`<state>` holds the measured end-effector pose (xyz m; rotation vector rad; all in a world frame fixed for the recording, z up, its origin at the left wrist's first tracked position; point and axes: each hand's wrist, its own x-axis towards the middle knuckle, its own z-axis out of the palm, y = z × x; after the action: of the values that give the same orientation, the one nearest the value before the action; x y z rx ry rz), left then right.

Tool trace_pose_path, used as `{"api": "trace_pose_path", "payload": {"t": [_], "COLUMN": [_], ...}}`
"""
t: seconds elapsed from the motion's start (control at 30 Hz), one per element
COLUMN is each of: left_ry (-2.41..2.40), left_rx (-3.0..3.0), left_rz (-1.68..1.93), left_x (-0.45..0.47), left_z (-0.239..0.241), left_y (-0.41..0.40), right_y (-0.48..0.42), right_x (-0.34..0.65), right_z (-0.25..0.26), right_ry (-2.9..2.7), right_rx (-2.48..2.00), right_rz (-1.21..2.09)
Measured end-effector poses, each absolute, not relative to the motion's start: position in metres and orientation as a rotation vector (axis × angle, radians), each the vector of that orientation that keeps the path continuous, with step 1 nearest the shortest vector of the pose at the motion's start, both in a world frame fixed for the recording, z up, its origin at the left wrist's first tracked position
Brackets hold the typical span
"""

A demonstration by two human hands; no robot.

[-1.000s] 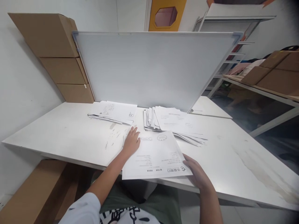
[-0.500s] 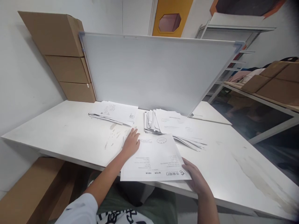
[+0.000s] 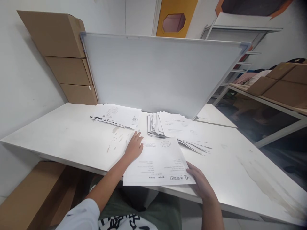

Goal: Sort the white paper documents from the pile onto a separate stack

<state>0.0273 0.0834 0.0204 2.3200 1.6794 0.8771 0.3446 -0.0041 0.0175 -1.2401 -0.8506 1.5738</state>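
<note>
A white printed sheet of paper [image 3: 155,163] lies at the table's front edge, its near end jutting slightly over. Its print, with a round stamp and a logo, reads upside down to me. My left hand [image 3: 134,145] rests flat on the sheet's upper left part, fingers stretched out. At the lower right corner, my right hand [image 3: 200,180] grips the edge; some of its fingers are hidden. Just beyond the sheet sits a thick, uneven stack of papers [image 3: 177,126]. A thinner paper pile [image 3: 117,115] lies to its left.
A large whiteboard [image 3: 158,73] stands on the white table [image 3: 72,134] behind the papers. Stacked cardboard boxes [image 3: 76,72] are at the back left, and another open box [image 3: 31,195] is below the table. To the right stands a rack [image 3: 275,107] with more boxes.
Almost nothing differs. Both hands and the sheet keep their places; the whole view has shifted by a hair.
</note>
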Motion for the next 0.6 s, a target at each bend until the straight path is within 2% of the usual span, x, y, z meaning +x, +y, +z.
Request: {"api": "trace_pose_path", "payload": {"t": [0.17,0.3,0.43,0.5,0.6], "left_ry": [1.576,1.434,1.562,1.649,1.792], "left_rx": [2.358,2.372,2.162,2.133,2.265], "left_rz": [0.986,1.356,1.665,1.684,1.465], "left_x": [0.025,0.010,-0.018,-0.032,-0.043], "left_z": [0.030,0.053,0.056,0.045,0.025], "left_y": [0.081,0.058,0.012,-0.010,-0.025], "right_y": [-0.004,-0.020,-0.057,-0.068,-0.056], "right_x": [0.337,0.352,0.396,0.411,0.402], "right_z": [0.028,0.025,0.024,0.034,0.062], "right_ry": [-0.846,-0.770,-0.615,-0.577,-0.645], "right_rx": [-1.291,-1.461,-1.486,-1.423,-1.360], "right_rz": [1.521,1.238,0.945,0.869,0.854]}}
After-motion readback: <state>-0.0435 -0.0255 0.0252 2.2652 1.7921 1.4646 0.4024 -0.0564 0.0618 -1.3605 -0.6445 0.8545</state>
